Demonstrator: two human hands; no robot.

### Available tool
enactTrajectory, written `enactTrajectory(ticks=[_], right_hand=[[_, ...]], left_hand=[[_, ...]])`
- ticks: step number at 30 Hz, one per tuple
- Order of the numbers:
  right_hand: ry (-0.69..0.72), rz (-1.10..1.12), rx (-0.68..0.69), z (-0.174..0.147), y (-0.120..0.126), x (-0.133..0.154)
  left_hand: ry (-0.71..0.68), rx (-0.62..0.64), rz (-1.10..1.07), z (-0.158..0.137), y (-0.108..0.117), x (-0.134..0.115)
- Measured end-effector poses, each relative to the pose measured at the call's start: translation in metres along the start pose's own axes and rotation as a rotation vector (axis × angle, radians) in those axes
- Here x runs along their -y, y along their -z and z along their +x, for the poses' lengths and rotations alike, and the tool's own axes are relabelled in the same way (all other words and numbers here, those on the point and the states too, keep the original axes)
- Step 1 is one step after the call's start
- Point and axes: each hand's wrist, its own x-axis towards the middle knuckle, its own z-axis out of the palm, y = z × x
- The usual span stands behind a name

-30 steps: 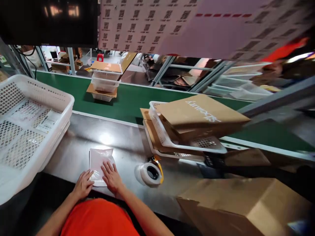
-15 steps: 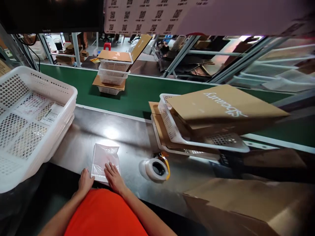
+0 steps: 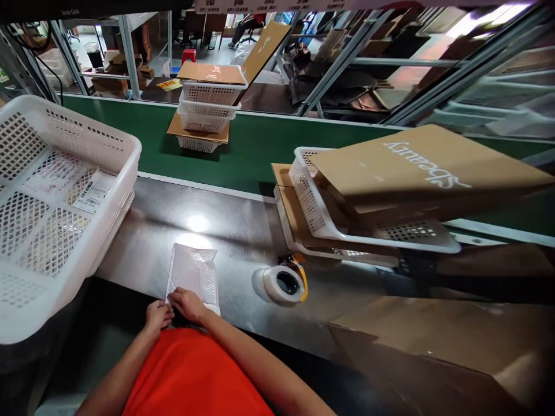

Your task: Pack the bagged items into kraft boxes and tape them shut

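A white bubble mailer (image 3: 195, 267) lies on the metal bench in front of me, its far edge slightly crumpled. My right hand (image 3: 187, 303) reaches across its near part, with the fingers curled and pinched at the near left corner. Just left of that corner is my left hand (image 3: 159, 316), fingers bent and closed, almost meeting the right fingertips. What the left fingers hold, if anything, is hidden. To the right of the mailer a tape dispenser with a roll of clear tape (image 3: 284, 283) rests on the bench.
Stacked white plastic baskets (image 3: 125, 153) stand at left, with labelled packets in the top one. A brown carton (image 3: 416, 167) lies tilted in a basket at right. Smaller baskets (image 3: 208, 118) sit on the green conveyor (image 3: 143, 130). Another large carton (image 3: 433, 335) is at near right.
My right hand has slid left from the mailer's middle to its near left corner, its fingers now curled. The left fingers have closed beside it. The view has tilted down.
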Motion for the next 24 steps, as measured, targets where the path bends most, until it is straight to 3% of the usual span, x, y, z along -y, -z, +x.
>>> enactTrajectory(ticks=[8, 16, 20, 24], right_hand=[[-0.244, -0.005, 0.124, 0.014, 0.006, 0.024], [-0.377, 0.048, 0.093, 0.018, 0.011, 0.039], [-0.404, 0.143, 0.048, 0.019, 0.011, 0.035], [-0.397, 0.282, -0.020, 0.015, 0.009, 0.030]], left_hand=[[0.010, 0.126, -0.073, 0.003, 0.017, 0.010], [-0.008, 0.131, -0.011, 0.014, 0.017, 0.013], [-0.097, 0.097, 0.123, 0.016, 0.019, 0.011], [-0.296, -0.027, 0.268, 0.016, 0.033, 0.005]])
